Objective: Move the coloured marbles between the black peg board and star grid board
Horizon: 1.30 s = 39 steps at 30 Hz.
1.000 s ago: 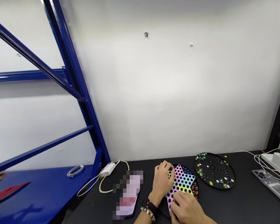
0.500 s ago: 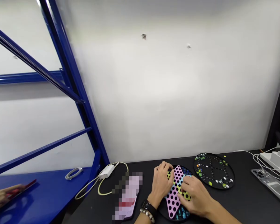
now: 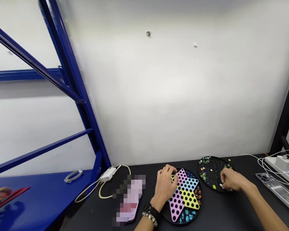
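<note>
A round black Chinese checkers board [image 3: 188,185] has a pink, blue and yellow-green star with black holes. Blue, red and turquoise marbles [image 3: 187,215] lie in the pockets around the star. My left hand [image 3: 165,184] rests over the board's left side, fingers slightly bent and apart, holding nothing that I can see. Farther right is a black round tray [image 3: 210,179] with scattered marbles, several green, some white and one orange. Over its near right part my right hand [image 3: 231,179] points down with fingers pinched together. What they hold, if anything, is hidden.
A pixelated phone [image 3: 135,195] lies left of the board, near a white charger [image 3: 108,174] and its cable. At far right are another phone [image 3: 276,189] and a power strip [image 3: 283,163]. Another person's hand [image 3: 0,195] is over the blue table.
My right hand has left the checkers board and moved right to the black tray. That uncovers the star's right side and the red marbles. My left hand stays on the board.
</note>
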Each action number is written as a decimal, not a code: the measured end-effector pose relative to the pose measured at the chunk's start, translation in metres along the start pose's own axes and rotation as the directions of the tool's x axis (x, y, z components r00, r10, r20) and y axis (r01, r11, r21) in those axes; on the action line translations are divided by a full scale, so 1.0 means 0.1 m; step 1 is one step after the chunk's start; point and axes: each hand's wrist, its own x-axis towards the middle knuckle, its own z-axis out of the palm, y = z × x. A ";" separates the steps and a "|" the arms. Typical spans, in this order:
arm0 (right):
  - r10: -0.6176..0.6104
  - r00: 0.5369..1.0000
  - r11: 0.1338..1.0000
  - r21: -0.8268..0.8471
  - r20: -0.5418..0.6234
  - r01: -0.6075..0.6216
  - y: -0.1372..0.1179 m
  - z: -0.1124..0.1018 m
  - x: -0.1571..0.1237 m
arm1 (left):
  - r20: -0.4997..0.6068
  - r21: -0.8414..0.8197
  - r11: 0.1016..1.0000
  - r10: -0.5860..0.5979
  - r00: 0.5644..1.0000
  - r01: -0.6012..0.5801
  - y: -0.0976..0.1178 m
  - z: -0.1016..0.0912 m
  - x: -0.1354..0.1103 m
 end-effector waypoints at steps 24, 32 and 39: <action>0.134 0.881 0.991 0.037 -0.454 -0.132 -0.20 0.36 1.22 | -0.014 0.031 0.999 0.014 1.000 -0.014 0.00 -0.01 -0.01; -0.017 0.902 0.964 -0.245 -0.431 -0.098 -0.42 0.53 1.13 | -0.012 0.020 0.999 0.029 0.999 -0.029 0.00 -0.03 -0.01; -0.068 0.908 0.963 -0.264 -0.414 -0.049 -0.39 0.58 1.15 | 0.016 0.001 1.000 0.017 1.000 -0.017 0.00 -0.03 -0.02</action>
